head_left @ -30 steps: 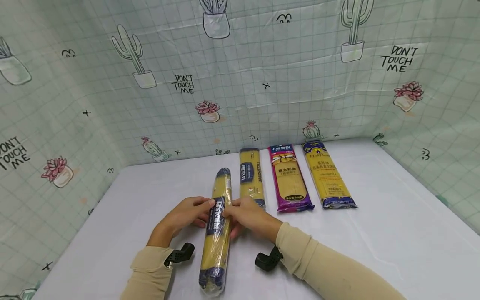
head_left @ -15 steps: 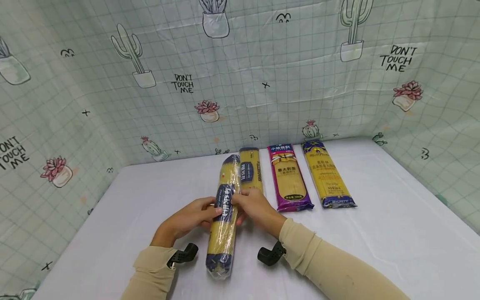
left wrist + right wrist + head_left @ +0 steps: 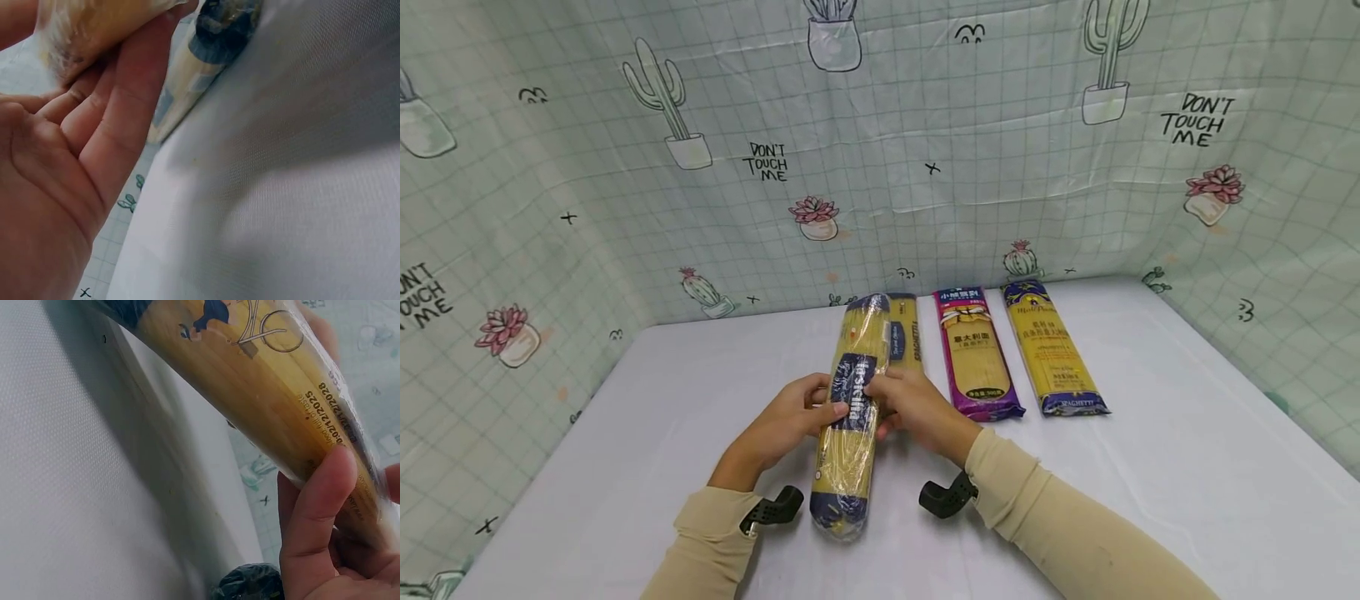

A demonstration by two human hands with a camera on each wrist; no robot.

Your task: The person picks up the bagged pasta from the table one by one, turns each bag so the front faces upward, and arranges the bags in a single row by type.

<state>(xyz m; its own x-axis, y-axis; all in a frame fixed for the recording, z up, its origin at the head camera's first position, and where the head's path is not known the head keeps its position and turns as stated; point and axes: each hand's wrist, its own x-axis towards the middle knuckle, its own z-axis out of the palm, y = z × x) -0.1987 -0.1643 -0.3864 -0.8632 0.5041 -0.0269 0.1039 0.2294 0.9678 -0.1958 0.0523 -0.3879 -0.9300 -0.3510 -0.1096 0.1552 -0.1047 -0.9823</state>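
Between both hands is a clear-wrapped pack of spaghetti [image 3: 844, 462] with dark blue ends and a dark blue label. My left hand [image 3: 792, 421] grips its left side, thumb on the label and fingers underneath. From the right, my right hand [image 3: 917, 408] pinches the same pack near the label. In the left wrist view the fingers [image 3: 128, 94] lie curled beneath the pack [image 3: 106, 25]. The right wrist view shows printed dates on the wrapper of the pack [image 3: 250, 381], with a fingertip pressing beside them.
Behind the held pack lies a similar spaghetti pack [image 3: 907, 333], partly covered. Right of it are a pink-and-purple pasta pack [image 3: 981, 358] and a yellow-and-blue spaghetti pack [image 3: 1056, 354]. All rest on a white-covered table [image 3: 1165, 467] before a patterned curtain [image 3: 880, 125].
Both hands have moved the held spaghetti pack away from me and slightly right, turning its broad label side more into view. It now overlaps the pack behind. The other packs have stayed put.
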